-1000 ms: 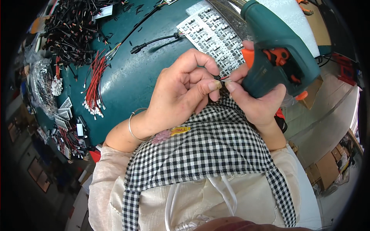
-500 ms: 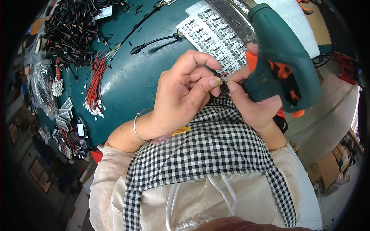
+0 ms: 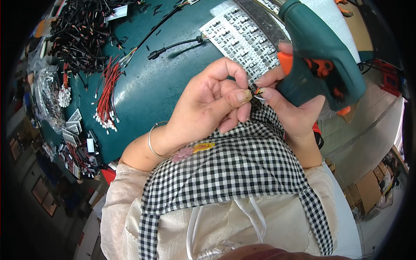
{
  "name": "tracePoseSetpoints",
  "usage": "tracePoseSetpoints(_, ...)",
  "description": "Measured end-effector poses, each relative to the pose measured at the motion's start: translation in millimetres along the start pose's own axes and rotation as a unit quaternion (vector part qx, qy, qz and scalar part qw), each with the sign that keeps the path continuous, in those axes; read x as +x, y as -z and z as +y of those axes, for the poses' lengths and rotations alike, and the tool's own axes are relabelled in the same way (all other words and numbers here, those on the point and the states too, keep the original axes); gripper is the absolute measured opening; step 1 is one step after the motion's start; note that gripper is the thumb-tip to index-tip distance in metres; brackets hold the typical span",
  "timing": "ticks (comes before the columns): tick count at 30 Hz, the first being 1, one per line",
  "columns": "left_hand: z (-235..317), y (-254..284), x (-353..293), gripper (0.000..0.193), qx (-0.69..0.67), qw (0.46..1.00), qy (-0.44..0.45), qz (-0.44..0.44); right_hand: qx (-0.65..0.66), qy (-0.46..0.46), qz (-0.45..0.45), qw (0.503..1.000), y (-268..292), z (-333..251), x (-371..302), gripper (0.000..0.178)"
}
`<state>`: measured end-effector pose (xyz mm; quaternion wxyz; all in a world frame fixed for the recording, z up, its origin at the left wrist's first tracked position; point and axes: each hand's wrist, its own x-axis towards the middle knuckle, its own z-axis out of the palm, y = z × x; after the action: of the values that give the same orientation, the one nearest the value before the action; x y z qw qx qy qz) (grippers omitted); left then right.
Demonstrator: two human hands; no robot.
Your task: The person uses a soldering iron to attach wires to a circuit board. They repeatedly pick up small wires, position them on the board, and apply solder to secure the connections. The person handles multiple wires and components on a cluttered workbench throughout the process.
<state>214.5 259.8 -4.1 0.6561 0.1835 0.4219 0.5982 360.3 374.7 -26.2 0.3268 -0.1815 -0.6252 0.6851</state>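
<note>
Between the thumb and fingers of my left hand (image 3: 212,97) is the end of a thin black cable (image 3: 255,92), mostly hidden by the fingers. Short red, yellow and white wires (image 3: 259,92) fan out of it. Right beside them are the thumb and forefinger of my right hand (image 3: 288,104), slightly parted. A dark green pistol-shaped tool (image 3: 320,52) with orange parts lies against my right hand. Another fingertip shows by its orange end, and the rest of the grip is hidden behind the tool; its kind is unclear.
Beyond my hands lies a white panel of circuit boards (image 3: 236,37), with a black connector cable (image 3: 173,47) joined to it. On the green table (image 3: 147,91) at left are red wires with white plugs (image 3: 106,99), a heap of black cables (image 3: 82,34) and a clear plastic bag (image 3: 48,95).
The coloured wires now show fanned out between my fingertips. My right thumb and forefinger have parted a little, and the green tool has shifted slightly up and right.
</note>
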Motion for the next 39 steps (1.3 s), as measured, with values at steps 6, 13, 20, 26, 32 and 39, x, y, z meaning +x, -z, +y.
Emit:
tracePoseSetpoints(6, 1.6, 1.0, 0.7, 0.013, -0.021, 0.999, 0.034, -0.005, 0.006, -0.013, -0.020, 1.000, 2.5, 1.6, 0.4, 0.061)
tracePoseSetpoints(13, 1.4, 0.3, 1.7, 0.017, -0.090, 0.994, 0.051, -0.032, 0.040, -0.010, -0.001, 0.999, 0.8, 2.2, 1.9, 0.064)
tracePoseSetpoints(20, -2.3, 1.1, 2.9, 0.017, -0.115, 0.993, 0.017, -0.035, -0.014, 0.012, -0.017, 1.000, 5.2, 3.0, 1.9, 0.065)
tracePoseSetpoints(26, -3.9, 4.1, 3.7, 0.017, -0.072, 0.997, -0.016, 0.014, -0.073, -0.006, -0.039, 0.997, -2.1, -3.0, -3.7, 0.063)
tracePoseSetpoints(32, 2.6, 4.8, 0.0, 0.018, 0.018, 0.998, -0.025, 0.045, -0.035, -0.026, 0.035, 0.998, -7.2, -1.7, -2.0, 0.057)
tracePoseSetpoints(39, 0.7, 9.1, -4.6, 0.013, 0.093, 0.995, -0.016, 0.011, -0.107, -0.004, -0.068, 0.992, 5.0, -4.4, 8.6, 0.038)
